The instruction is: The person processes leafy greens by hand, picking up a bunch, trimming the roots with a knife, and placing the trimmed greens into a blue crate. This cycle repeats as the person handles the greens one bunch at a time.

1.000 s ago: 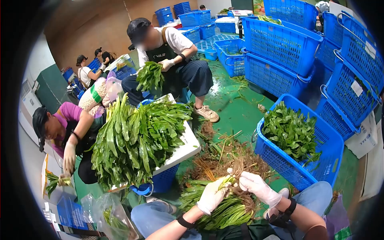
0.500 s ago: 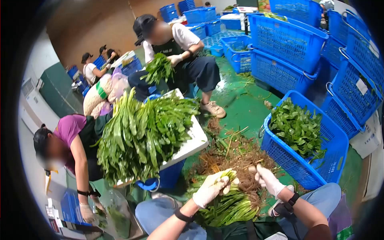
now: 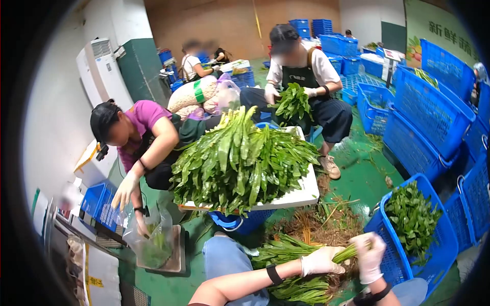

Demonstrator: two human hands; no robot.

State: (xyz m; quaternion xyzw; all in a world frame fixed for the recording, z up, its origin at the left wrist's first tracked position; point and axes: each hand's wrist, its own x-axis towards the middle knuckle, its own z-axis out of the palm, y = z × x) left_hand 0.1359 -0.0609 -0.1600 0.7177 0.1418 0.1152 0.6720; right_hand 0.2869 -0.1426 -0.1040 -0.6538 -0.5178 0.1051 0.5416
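My gloved left hand (image 3: 321, 261) is closed round a bunch of leafy greens (image 3: 348, 253); the pale stem ends stick out to the right. At those stem ends is my gloved right hand (image 3: 370, 257), its fingers curled and slightly blurred; what they pinch is hidden. Below my left hand lies a pile of greens (image 3: 305, 290) with long stems. Brown roots and trimmings (image 3: 339, 219) are heaped on the floor just beyond my hands.
A white foam board (image 3: 293, 198) heaped with long-leaved greens (image 3: 240, 163) rests on a blue basket (image 3: 242, 222). A blue crate (image 3: 444, 255) with greens stands at right, near stacked crates (image 3: 426, 122). One co-worker (image 3: 148, 122) reaches into a plastic bag (image 3: 153, 239); another (image 3: 306, 71) holds greens.
The view has turned left, so the surroundings sit further right. My left hand now has a bunch extending towards my right hand, which has lifted slightly. The co-worker at left has raised one hand.
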